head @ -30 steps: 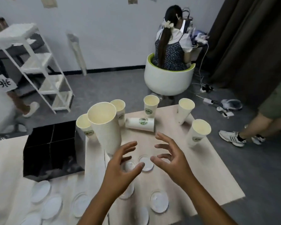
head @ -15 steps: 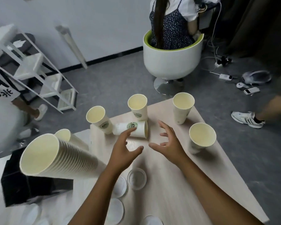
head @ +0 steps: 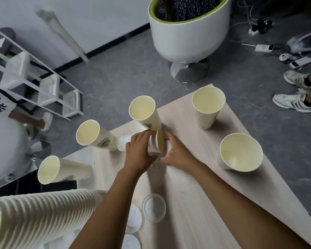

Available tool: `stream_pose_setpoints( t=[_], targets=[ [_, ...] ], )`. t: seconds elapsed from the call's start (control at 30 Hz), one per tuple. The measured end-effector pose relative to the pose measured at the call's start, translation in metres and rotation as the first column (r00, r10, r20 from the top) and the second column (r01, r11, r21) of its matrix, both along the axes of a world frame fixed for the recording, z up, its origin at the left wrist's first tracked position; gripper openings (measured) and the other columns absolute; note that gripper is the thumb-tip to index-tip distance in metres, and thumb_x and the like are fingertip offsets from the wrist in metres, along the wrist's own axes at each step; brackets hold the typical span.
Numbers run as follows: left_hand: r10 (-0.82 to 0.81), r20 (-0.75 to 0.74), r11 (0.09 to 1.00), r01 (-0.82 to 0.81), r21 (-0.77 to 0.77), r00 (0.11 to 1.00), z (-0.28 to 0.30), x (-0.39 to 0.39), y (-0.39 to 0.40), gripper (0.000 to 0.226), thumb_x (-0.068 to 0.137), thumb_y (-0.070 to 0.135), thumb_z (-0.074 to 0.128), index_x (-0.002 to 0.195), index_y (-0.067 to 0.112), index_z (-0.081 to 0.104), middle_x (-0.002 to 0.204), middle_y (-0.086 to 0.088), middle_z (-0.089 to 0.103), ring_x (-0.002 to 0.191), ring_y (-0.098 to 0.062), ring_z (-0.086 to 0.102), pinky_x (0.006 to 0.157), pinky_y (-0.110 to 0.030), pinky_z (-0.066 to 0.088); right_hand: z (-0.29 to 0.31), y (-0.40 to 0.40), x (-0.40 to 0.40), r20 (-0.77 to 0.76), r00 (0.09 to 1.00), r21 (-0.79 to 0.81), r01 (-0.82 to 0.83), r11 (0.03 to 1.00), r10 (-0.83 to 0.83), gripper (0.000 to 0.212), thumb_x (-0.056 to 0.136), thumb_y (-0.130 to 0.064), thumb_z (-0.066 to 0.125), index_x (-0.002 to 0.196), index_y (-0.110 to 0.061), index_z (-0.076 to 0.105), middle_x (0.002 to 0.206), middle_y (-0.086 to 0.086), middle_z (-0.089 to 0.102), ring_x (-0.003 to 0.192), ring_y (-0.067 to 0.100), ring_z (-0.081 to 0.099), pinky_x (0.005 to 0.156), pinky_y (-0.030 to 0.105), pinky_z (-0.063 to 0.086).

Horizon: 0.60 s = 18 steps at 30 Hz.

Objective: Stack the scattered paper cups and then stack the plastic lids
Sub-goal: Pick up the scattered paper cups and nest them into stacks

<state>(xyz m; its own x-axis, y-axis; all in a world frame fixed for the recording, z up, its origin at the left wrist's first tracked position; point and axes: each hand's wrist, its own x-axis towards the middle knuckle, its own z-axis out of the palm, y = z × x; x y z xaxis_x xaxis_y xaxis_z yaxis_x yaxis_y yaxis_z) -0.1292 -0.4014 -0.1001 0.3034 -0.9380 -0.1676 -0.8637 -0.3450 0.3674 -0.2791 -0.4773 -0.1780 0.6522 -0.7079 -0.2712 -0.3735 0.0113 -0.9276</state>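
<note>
The fingers (head: 142,139) of the left hand (head: 138,151) are curled over the middle of a paper cup lying on its side (head: 155,143) on the bench (head: 187,177), gripping its wall from above. The fingers (head: 170,139) of the right hand (head: 178,153) are bent around the cup's open mouth, which faces right; they touch or nearly touch the rim, and I cannot tell whether they actually grip it. The cup's bottom end pokes out to the left of the left fingers.

Just beyond the fingers stands an upright cup (head: 144,112), close against the lying one. To the left of the fingers is another cup with a green logo (head: 95,137), its base just beside the lying cup's bottom. Farther left and nearer the person is one more single cup (head: 61,169), next to a black box (head: 34,186). Right of the fingers, well apart from them, stand two cups: a far one (head: 207,106) and a near one (head: 241,153).

A tall stack of cups (head: 39,216) fills the lower-left corner, by the left forearm. Behind the hands, between the two forearms, a clear plastic lid (head: 153,210) lies flat on the bench, with more lids (head: 134,219) just to its left, partly hidden by the arm.

Past the bench, on the grey floor, are a white round chair (head: 187,36) with someone seated, a white shelf rack (head: 34,78), and a person's sneakers (head: 294,103).
</note>
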Motion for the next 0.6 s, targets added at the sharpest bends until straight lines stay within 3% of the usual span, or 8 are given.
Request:
stream_pose_setpoints(
  t=[0.17, 0.33, 0.5, 0.6],
  targets=[
    [-0.042, 0.02, 0.998, 0.043, -0.038, 0.999, -0.001, -0.012, 0.009, 0.08, 0.068, 0.026, 0.089, 0.14, 0.029, 0.056, 0.142, 0.006, 0.06, 0.127, -0.03, 0.051, 0.094, -0.048, 0.046, -0.01, 0.01, -0.002, -0.067, 0.998, -0.084, -0.023, 0.996, 0.018, 0.107, 0.068, -0.028, 0.088, 0.157, -0.026, 0.029, 0.153, 0.0, 0.039, 0.129, 0.024, 0.052, 0.105, 0.043, 0.051],
    [-0.049, 0.019, 0.999, 0.049, 0.021, 0.999, 0.005, -0.019, 0.02, 0.077, 0.07, 0.034, 0.086, 0.14, 0.029, 0.054, 0.139, 0.006, 0.054, 0.127, -0.022, 0.05, 0.093, -0.036, 0.03, -0.006, 0.017, -0.007, -0.09, 0.992, -0.102, -0.099, 0.99, 0.09, 0.117, 0.07, -0.022, 0.088, 0.163, -0.024, 0.017, 0.163, 0.001, 0.029, 0.142, 0.026, 0.041, 0.111, 0.046, 0.045],
    [-0.068, -0.128, 0.997, 0.073, 0.038, 0.989, 0.02, -0.03, 0.028, 0.068, 0.069, 0.046, 0.085, 0.128, 0.038, 0.053, 0.127, 0.019, 0.062, 0.12, -0.014, 0.057, 0.101, -0.04, 0.037, 0.018, 0.025, -0.027, -0.182, 0.972, -0.203, -0.183, 0.962, 0.146, 0.104, 0.071, -0.028, 0.085, 0.157, -0.028, 0.027, 0.152, -0.005, 0.041, 0.132, 0.023, 0.044, 0.11, 0.041, 0.041],
    [-0.096, -0.208, 0.995, 0.085, -0.058, 0.973, 0.036, -0.039, 0.039, 0.069, 0.067, 0.051, 0.084, 0.128, 0.044, 0.051, 0.125, 0.026, 0.062, 0.117, -0.005, 0.057, 0.101, -0.047, 0.043, 0.042, 0.034, -0.056, -0.021, 0.998, -0.113, -0.064, 0.991, 0.062, 0.094, 0.069, -0.017, 0.086, 0.149, -0.03, 0.038, 0.142, -0.012, 0.043, 0.127, 0.004, 0.046, 0.102, 0.028, 0.046]
  ],
)
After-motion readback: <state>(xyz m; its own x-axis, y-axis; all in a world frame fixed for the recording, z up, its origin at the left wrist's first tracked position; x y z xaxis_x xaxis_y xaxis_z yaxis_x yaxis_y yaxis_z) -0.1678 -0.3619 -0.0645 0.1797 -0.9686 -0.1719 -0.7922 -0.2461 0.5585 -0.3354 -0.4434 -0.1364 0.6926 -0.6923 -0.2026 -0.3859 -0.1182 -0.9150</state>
